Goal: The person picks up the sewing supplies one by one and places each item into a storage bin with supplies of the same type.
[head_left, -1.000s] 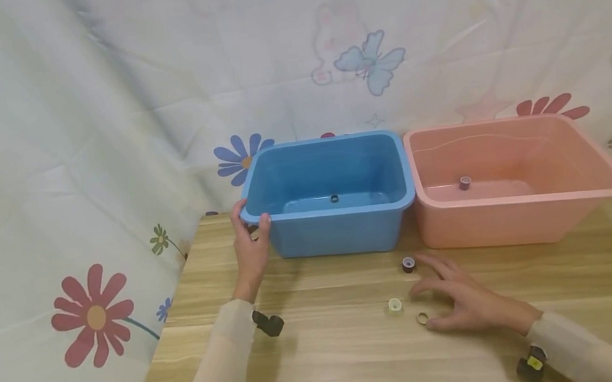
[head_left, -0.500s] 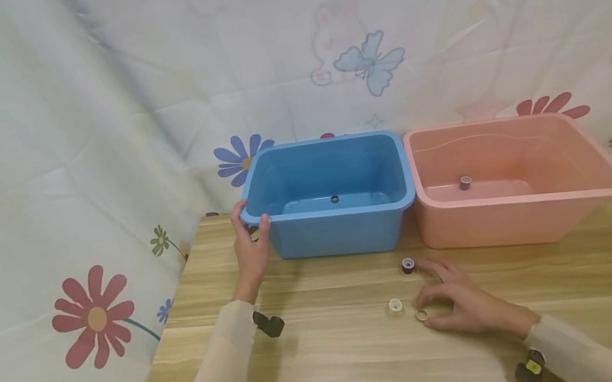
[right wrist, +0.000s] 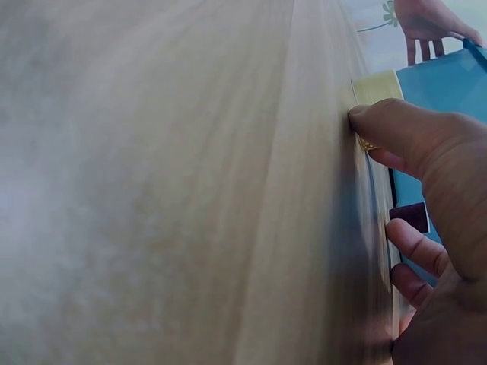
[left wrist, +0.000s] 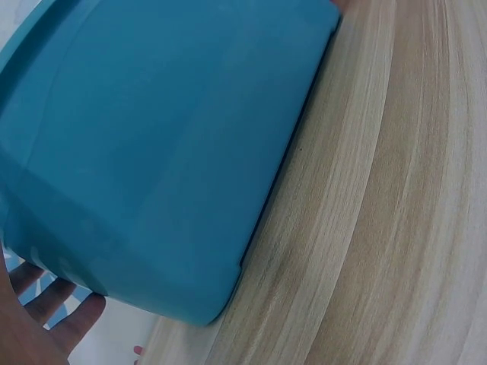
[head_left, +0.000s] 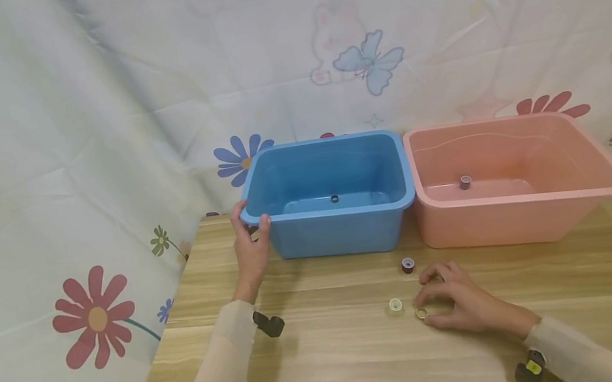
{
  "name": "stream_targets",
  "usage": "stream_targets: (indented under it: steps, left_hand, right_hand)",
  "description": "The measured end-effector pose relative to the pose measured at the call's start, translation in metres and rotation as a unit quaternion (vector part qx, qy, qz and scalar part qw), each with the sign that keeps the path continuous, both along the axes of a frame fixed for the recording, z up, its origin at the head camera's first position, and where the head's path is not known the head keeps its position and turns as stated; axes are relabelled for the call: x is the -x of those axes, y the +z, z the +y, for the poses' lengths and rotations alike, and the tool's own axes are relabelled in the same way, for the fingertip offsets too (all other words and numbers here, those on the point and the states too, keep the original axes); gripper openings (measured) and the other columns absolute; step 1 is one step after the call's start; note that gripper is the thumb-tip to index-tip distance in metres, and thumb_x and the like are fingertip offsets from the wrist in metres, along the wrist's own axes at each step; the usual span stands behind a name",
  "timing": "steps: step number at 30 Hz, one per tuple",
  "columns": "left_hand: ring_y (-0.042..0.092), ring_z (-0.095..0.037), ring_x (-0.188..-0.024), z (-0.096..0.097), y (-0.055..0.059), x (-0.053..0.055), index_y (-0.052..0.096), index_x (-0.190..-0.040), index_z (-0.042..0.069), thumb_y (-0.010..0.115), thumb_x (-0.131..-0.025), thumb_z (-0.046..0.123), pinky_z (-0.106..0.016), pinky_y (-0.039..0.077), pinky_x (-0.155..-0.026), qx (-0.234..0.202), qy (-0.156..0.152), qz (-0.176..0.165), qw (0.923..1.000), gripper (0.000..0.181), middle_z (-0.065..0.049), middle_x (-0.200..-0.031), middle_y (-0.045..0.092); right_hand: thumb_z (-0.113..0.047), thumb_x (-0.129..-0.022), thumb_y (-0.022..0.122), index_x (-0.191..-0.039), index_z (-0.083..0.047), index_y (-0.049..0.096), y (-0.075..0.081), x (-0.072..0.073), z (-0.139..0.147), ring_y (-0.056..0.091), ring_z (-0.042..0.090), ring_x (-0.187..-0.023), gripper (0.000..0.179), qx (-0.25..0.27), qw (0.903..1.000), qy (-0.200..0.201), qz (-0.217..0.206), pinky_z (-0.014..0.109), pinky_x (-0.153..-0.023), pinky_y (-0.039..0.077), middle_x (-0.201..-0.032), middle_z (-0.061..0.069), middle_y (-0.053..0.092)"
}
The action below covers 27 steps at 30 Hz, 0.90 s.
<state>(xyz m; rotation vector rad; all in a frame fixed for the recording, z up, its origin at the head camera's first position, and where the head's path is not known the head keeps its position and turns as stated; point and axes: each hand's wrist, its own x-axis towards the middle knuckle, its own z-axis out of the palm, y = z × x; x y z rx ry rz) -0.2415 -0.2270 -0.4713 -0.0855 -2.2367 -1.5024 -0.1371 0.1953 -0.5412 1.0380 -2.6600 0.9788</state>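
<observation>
My left hand (head_left: 252, 254) holds the blue plastic tub (head_left: 335, 233) at its front left corner, thumb on the front and fingers around the side. In the left wrist view its fingers (left wrist: 79, 322) lie along the tub's wall. On the wooden table my right hand (head_left: 462, 299) pinches a small gold ring (head_left: 421, 314) between thumb and index finger. Its gold edge (right wrist: 367, 143) shows under the thumb in the right wrist view; the rest is hidden. Left of that hand stands a pale yellow hollow cylinder (head_left: 395, 306). A dark maroon cylinder (head_left: 408, 265) with a whitish top is farther back.
A pink tub (head_left: 496, 221) stands against the blue tub's right side, with a dark, white-topped cylinder (head_left: 465, 182) inside. One small dark ring (head_left: 334, 199) lies in the blue tub. Behind them hangs a flower-printed curtain (head_left: 288, 58).
My right hand's thumb and index finger have closed on the gold ring, which has shifted slightly away from me. Its other fingers have drawn back from the maroon cylinder. The left hand stays put.
</observation>
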Motion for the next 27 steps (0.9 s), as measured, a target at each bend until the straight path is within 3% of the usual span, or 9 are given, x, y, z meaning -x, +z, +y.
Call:
stream_targets:
  steps: [14,27]
  left_hand:
    - [0.058,-0.039,-0.121,-0.001,-0.001,0.0,0.028,-0.153,0.035,0.057,-0.103,0.05,-0.056,0.052,-0.093,-0.004,0.002,0.005,1.0,0.06,-0.017,-0.151,0.049]
    - [0.059,-0.035,-0.121,0.0,-0.001,0.001,0.028,-0.153,0.035,0.057,-0.104,0.047,-0.055,0.052,-0.093,0.007,0.007,0.003,0.9999,0.058,-0.014,-0.152,0.048]
  right_hand:
    - [-0.031,-0.076,0.091,-0.098,-0.045,0.071,0.002,0.004,0.004,0.043,0.022,-0.117,0.032,0.001,0.9997,0.008,-0.023,0.052,-0.096,0.036,-0.124,0.0,0.059]
    - [-0.019,-0.076,0.09,-0.099,-0.039,0.072,0.031,0.009,0.007,0.046,0.022,-0.115,0.035,0.022,0.9994,0.023,-0.013,0.051,-0.092,0.042,-0.119,0.004,0.062]
